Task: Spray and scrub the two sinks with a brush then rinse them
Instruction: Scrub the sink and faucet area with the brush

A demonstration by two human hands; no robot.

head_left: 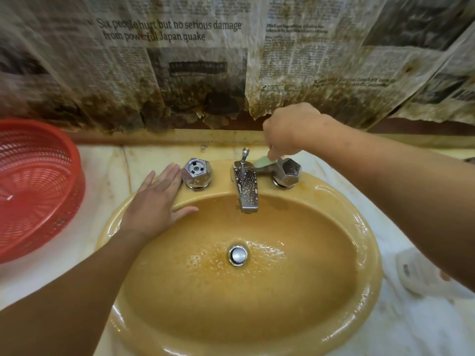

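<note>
Behind the tap, in the upper middle of the frame, the right hand pinches a pale green brush and works its head into the gap between the tap and the right knob. How the fingers wrap the handle is hidden under the knuckles, but they are curled down onto it. The left hand lies flat, fingers spread and straight, pressing on the left rim of the sink, just beside the left knob; it looks to be bracing the body.

Foam flecks dot the tap, and the basin is wet around the drain, so I judge this sink to be mid-scrub, with rinsing yet to come. No second sink is in view.

To do this step well, the brush should keep low and angled so the bristles reach the base of each fitting, where grime gathers. Short strokes around the knob's foot will serve better than long ones, which may knock the knob or slip off the curved rim. The bracing hand should stay off the wet slope.

A red basket sits at the left of the frame on the tabletop, and stained newspaper covers the wall above.
</note>
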